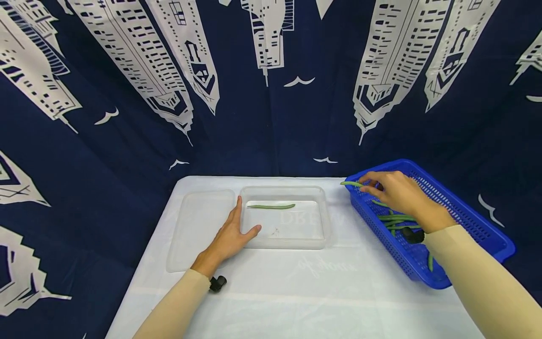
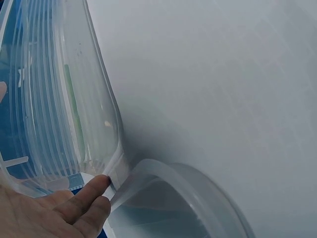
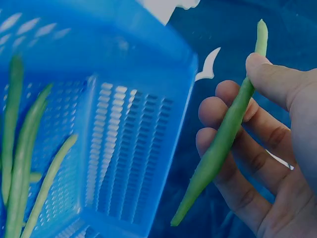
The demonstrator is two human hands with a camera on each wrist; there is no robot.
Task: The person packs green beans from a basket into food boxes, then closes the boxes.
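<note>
One bean (image 1: pixel 352 184): a long green pod pinched in the right hand (image 1: pixel 398 194), its tip poking out past the basket's far left corner, above the table.
Right grip: pinching the bean; the right wrist view shows the thumb (image 3: pixel 277 82) pressing the pod across the curled fingers (image 3: pixel 233 129), the pod running on beyond the hand at both ends.
Basket (image 1: pixel 466 207): blue, slatted plastic, at the right edge of the table and slanting over it toward the near right; the right hand hangs over its far end.
Other beans (image 1: pixel 398 219): several green pods lying loose in the basket, just under and behind the right hand.
Tub (image 1: pixel 326 221): clear and shallow, in the middle of the table toward the far edge.
Tub bean (image 1: pixel 271 206): a single pod lying crosswise near the tub's far wall.
Left hand (image 1: pixel 230 238): flat on the table at the tub's near left corner.
Left grip: spread, fingers straight, a fingertip (image 2: pixel 99 182) touching the tub's rim.
Lid (image 1: pixel 195 230): clear, flat on the table just left of the tub, partly under the left hand.
Table (image 1: pixel 296 292): covered in white cloth.
</note>
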